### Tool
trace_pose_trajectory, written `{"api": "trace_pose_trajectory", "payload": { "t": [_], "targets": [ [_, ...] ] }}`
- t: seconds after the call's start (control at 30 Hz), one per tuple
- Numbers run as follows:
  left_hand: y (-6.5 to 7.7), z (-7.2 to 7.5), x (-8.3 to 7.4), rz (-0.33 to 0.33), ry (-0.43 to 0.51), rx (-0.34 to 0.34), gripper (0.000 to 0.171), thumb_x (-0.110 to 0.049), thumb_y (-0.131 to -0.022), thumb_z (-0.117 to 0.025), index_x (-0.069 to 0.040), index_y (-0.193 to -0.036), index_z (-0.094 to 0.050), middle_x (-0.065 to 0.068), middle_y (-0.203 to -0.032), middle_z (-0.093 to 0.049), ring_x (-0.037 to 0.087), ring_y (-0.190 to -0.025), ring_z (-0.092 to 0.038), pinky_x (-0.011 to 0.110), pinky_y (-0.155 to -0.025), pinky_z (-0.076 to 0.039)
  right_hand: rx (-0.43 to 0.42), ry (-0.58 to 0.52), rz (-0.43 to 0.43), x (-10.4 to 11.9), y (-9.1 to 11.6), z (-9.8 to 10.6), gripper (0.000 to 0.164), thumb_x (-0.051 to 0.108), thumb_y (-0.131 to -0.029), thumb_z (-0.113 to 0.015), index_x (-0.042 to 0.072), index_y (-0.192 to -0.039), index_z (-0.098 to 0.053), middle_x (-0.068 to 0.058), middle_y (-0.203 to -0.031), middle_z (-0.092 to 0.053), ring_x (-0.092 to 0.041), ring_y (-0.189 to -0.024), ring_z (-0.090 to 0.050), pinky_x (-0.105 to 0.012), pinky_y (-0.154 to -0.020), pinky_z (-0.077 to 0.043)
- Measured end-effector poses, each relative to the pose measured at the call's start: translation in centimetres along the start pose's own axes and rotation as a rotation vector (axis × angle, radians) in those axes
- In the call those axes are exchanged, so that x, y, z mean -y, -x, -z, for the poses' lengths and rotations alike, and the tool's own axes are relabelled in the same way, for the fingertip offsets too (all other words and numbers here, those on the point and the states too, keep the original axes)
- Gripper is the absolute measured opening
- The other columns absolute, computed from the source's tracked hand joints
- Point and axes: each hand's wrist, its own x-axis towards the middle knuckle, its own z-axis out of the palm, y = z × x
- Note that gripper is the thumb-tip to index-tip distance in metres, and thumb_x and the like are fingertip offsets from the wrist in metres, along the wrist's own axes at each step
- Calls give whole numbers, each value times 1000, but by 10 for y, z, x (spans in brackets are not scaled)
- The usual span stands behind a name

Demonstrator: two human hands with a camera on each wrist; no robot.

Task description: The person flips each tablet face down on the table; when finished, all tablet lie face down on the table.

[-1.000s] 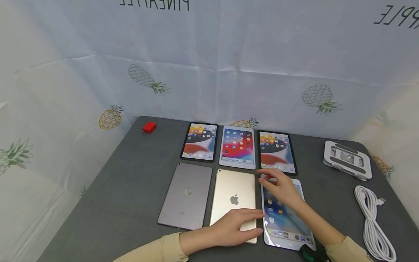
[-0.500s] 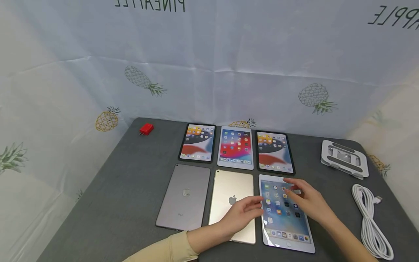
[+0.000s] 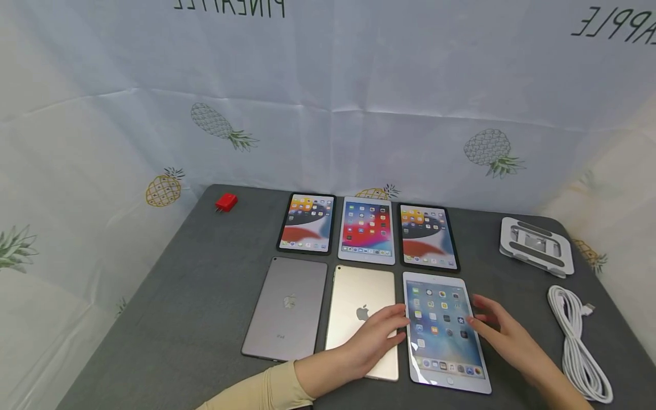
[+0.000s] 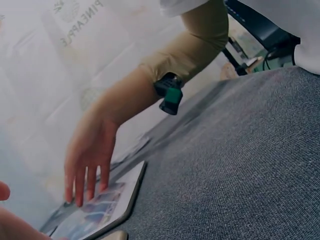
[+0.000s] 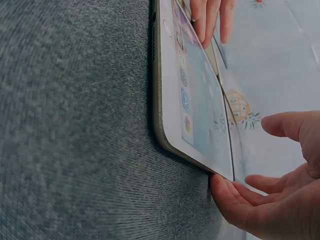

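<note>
A white tablet [image 3: 445, 336], its lit screen up, lies at the front right of the group. My left hand [image 3: 378, 336] reaches across the gold tablet [image 3: 361, 293], its fingertips at the white tablet's left edge. At the opposite edge is my right hand [image 3: 504, 330], loosely bent. In the right wrist view, a lower finger of that hand [image 5: 280, 200] touches the tablet's side, while the thumb stands apart above the screen. Neither hand grips anything. The left wrist view shows only part of the left hand [image 4: 17, 225] at its corner.
A grey tablet [image 3: 287, 307] lies face down on the left. Behind are a black-framed tablet [image 3: 306, 223], a white-framed one [image 3: 366, 230] and another black-framed one [image 3: 427, 236]. A folded stand [image 3: 536, 245] and coiled white cable [image 3: 579, 347] lie right; a red plug [image 3: 226, 202] lies far left.
My right hand has moved from above the white tablet's upper left corner across the screen to its right edge. The left hand has shifted slightly along the left edge. The tablets look unmoved.
</note>
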Motion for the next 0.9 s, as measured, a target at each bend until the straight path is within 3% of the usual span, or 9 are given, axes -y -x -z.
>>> {"api": "trace_pose_trajectory", "payload": {
  "t": [0.13,0.2,0.43,0.6,0.63,0.67,0.83,0.9],
  "targets": [
    [0,3,-1,18,75,-2,58,-15,-96,-53,10,-144,-33,21,-146,-37,33,-139,-32,45,-110,-34,21,-100,13,-3,3,0,65,26,-102,-53,-13,-144,-23,-35,-142,-34,12,-100,-45,-16,-77,-49],
    [0,4,-1,25,104,-8,57,-16,-96,-53,10,-143,-35,20,-145,-39,33,-138,-33,46,-109,-35,25,-126,23,-3,3,0,65,24,-102,-53,-14,-144,-22,-36,-141,-34,20,-95,-41,-15,-77,-49],
    [-1,6,0,21,140,-27,52,-18,-99,-51,10,-140,-38,19,-141,-44,30,-134,-40,43,-109,-36,21,-129,24,-2,3,0,63,24,-102,-53,-13,-145,-25,-35,-141,-38,16,-99,-42,-16,-78,-49],
    [-2,6,2,-9,145,-48,49,-16,-99,-52,10,-138,-40,17,-135,-51,26,-127,-47,41,-108,-35,43,-118,-8,1,2,2,64,27,-102,-52,-12,-145,-24,-34,-142,-36,-20,-118,-50,-17,-79,-49],
    [-2,6,3,-15,141,-54,48,-15,-98,-53,10,-138,-41,17,-135,-52,26,-127,-48,41,-108,-35,46,-119,-13,2,2,2,64,27,-102,-52,-11,-146,-24,-34,-142,-36,-21,-118,-50,-17,-79,-49],
    [-2,7,3,-18,134,-54,49,-15,-98,-54,10,-138,-42,16,-135,-52,24,-126,-48,40,-108,-35,49,-124,-17,2,2,2,64,27,-103,-51,-11,-146,-24,-34,-143,-36,-21,-118,-50,-17,-79,-49],
    [0,6,2,-50,110,-27,52,-14,-96,-58,7,-141,-41,15,-141,-48,22,-127,-47,41,-109,-35,52,-189,4,1,3,0,63,24,-102,-52,-12,-146,-24,-35,-144,-33,16,-101,-42,-16,-80,-49],
    [1,6,0,-61,120,-5,53,-13,-96,-59,5,-142,-40,14,-143,-46,23,-126,-49,40,-106,-40,53,-214,15,2,3,-2,62,22,-102,-52,-12,-145,-24,-36,-144,-32,21,-98,-41,-16,-80,-49]
  ]
}}
